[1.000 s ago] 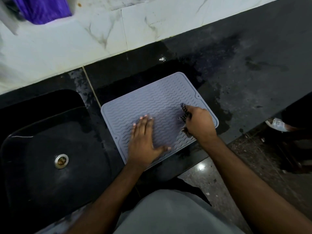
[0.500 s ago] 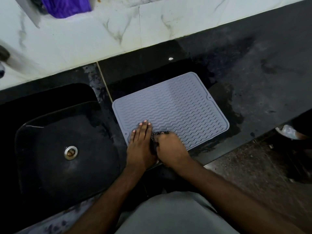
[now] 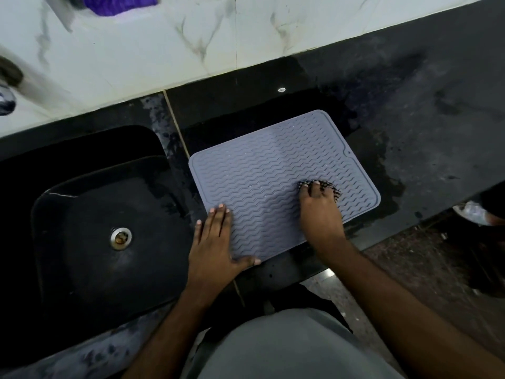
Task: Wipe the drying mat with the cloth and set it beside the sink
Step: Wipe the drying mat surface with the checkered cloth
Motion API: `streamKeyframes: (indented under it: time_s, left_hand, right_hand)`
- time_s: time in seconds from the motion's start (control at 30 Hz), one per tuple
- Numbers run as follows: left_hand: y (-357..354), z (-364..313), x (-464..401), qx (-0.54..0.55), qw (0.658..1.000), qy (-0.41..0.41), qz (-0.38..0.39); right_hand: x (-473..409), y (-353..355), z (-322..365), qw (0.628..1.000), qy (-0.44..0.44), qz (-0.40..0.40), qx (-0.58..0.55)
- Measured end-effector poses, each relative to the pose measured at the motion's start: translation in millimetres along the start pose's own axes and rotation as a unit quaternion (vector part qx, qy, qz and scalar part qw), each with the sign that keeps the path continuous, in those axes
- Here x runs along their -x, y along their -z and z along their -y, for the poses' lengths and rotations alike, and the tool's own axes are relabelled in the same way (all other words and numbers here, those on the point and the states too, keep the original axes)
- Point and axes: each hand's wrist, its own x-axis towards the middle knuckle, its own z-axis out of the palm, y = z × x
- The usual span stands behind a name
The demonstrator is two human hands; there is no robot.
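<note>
1. Mat (image 3: 273, 173) lies on the counter (image 3: 410, 119) just beside the sink (image 3: 82, 214).
2. Left hand (image 3: 216, 242) presses flat, fingers straight, on its near-left corner.
3. Right hand (image 3: 319, 212) covers most of the cloth (image 3: 334, 188); its grip is hard to make out.

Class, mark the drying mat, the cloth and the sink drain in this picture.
drying mat (image 3: 273, 165): head view, on its bare ribbed middle.
cloth (image 3: 335, 190): head view, on the checked edge past the fingertips.
sink drain (image 3: 120, 238): head view, on its metal ring.

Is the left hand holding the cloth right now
No, the left hand lies flat and bare on the grey drying mat near the sink, while the right hand presses the checked cloth.
</note>
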Motion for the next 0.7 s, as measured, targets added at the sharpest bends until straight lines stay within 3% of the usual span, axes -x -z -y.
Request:
streamKeyframes:
  time_s: [0.17, 0.3, 0.37, 0.47, 0.57, 0.7]
  left_hand:
    - [-0.7, -0.3, -5.1, -0.035, 0.999, 0.008, 0.008]
    - [-1.3, 4.3, -5.0, -0.040, 0.999, 0.000, 0.011]
    - [-0.3, 6.2, -4.3, -0.035, 0.999, -0.005, 0.016]
    - [3.2, 3.5, -2.6, -0.027, 1.000, 0.000, 0.008]
    - [7.0, 5.2, 2.4, 0.014, 1.000, 0.016, -0.011]
    - [6.3, 12.0, 13.4, 0.023, 1.000, 0.014, -0.008]
  right_hand:
    - [22.1, -5.0, 50.8, 0.999, 0.023, -0.004, 0.035]
    - [49.5, -7.1, 87.6, 0.989, 0.140, 0.041, 0.006]
    - [52.1, -2.0, 87.5, 0.980, 0.175, 0.064, -0.064]
    - [48.9, 14.7, 69.1, 0.954, 0.145, 0.100, -0.244]
    - [40.4, 24.4, 44.7, 0.951, 0.123, 0.022, -0.284]
    - [24.3, 22.6, 16.8, 0.970, 0.083, -0.103, -0.205]
